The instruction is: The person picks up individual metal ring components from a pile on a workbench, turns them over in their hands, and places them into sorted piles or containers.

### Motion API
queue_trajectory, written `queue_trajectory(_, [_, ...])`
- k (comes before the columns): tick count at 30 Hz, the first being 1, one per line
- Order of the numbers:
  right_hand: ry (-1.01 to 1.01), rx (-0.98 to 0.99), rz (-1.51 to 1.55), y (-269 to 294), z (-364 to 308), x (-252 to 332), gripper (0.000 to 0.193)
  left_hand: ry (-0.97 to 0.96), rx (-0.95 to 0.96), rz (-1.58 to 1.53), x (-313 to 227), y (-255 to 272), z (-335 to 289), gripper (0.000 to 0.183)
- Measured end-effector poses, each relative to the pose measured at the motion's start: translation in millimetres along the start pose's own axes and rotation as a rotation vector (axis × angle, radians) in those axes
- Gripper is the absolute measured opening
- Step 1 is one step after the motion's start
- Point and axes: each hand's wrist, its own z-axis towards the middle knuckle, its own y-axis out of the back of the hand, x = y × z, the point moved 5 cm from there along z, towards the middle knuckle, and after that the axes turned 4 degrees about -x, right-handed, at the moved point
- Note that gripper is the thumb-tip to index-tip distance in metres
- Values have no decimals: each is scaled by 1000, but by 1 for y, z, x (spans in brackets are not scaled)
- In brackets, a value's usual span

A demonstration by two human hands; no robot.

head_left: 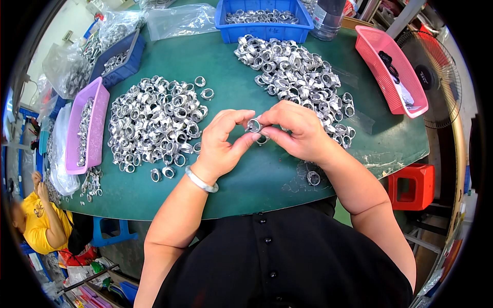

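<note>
Between my two hands, above the middle of the green table, is a small silver metal ring (pixel 253 125). My left hand (pixel 224 137) pinches it from the left with thumb and forefinger. From the other side, my right hand (pixel 294 128) grips it with its thumb and fingertips. Just below the right fingertips another ring (pixel 262 139) partly shows. A large heap of similar rings (pixel 154 120) lies left of my hands, and a second heap (pixel 292 69) spreads beyond my right hand. One lone ring (pixel 313 178) rests under my right forearm.
A blue bin (pixel 264 34) of rings stands at the far edge, beside a bottle (pixel 327 19). Pink baskets (pixel 390 72) and purple ones (pixel 87 128) flank the green table (pixel 231 66). A fan (pixel 431 77) and red stool (pixel 412 187) are right; a person in yellow (pixel 43 223) sits left.
</note>
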Motion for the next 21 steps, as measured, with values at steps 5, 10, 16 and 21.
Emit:
queue_trajectory(5, [-55,-12,32,4,0,0,26,275,53,-453,14,-7,-6,32])
queue_trajectory(10, [-68,-42,-30,7,0,-4,25,308,136,-704,18,-8,-6,33])
queue_trajectory(16, [-71,-53,-76,6,0,-6,21,343,149,-830,18,-9,-5,33])
queue_trajectory(21, [-76,-35,-94,5,0,-7,19,327,148,-792,18,-8,-5,33])
